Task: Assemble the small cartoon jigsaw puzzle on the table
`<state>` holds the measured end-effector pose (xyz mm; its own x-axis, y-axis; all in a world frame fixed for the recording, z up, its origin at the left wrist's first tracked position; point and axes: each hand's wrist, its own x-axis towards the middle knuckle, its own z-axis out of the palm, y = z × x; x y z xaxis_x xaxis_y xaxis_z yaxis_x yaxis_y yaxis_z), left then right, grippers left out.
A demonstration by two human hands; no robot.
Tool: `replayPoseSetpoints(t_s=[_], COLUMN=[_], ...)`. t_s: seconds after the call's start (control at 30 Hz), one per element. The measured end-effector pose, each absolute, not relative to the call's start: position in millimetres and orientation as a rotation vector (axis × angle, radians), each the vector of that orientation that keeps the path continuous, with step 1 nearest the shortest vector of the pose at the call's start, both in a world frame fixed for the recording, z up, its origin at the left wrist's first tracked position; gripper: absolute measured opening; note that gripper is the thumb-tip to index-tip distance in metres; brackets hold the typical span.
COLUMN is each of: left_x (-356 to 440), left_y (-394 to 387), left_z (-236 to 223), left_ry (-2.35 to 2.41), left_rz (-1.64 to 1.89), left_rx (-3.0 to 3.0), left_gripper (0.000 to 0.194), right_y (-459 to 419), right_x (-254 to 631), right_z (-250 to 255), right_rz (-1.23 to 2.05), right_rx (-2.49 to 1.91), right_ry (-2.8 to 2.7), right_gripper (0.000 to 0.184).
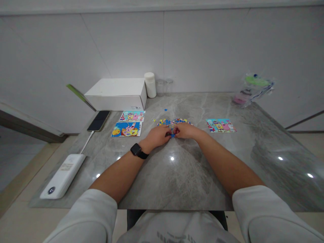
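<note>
My left hand (pixel 159 136), with a black watch (pixel 136 149) on its wrist, and my right hand (pixel 184 130) meet at the middle of the table. Both are closed, thumbs and fingertips pinching at small blue jigsaw puzzle pieces (pixel 172 135) between them. Exactly how these pieces fit together is too small to see. Just beyond my fingers lies a heap of loose, many-coloured puzzle pieces (pixel 181 120), partly hidden by my hands. One blue piece (pixel 165 109) and one yellow piece (pixel 154 120) rest apart from the heap.
Cartoon picture cards (pixel 132 116) (pixel 126 129) lie at left, another card (pixel 221 125) at right. Behind stand a white box (pixel 116 92), a white bottle (pixel 150 85) and two clear glasses (pixel 164 87). A phone (pixel 98 120) is cabled to a power bank (pixel 63 176). A bagged cup (pixel 253 89) stands far right.
</note>
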<state>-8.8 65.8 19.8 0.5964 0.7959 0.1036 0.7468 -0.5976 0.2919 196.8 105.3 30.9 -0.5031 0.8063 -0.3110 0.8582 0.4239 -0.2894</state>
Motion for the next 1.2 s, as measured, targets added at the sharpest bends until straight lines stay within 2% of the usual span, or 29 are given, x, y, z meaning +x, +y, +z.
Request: replayPoseSetpoints(t_s=[1.2], left_x=[-3.6], left_y=[64.9], left_z=[13.6], left_ry=[1.343], left_rz=[0.352], left_rx=[2.563], left_gripper=[0.016], right_y=[105.5], right_x=[198.6], right_z=[31.4], right_rz=[-0.637], right_rx=[1.496], right_ry=[2.569], right_gripper=[0.015])
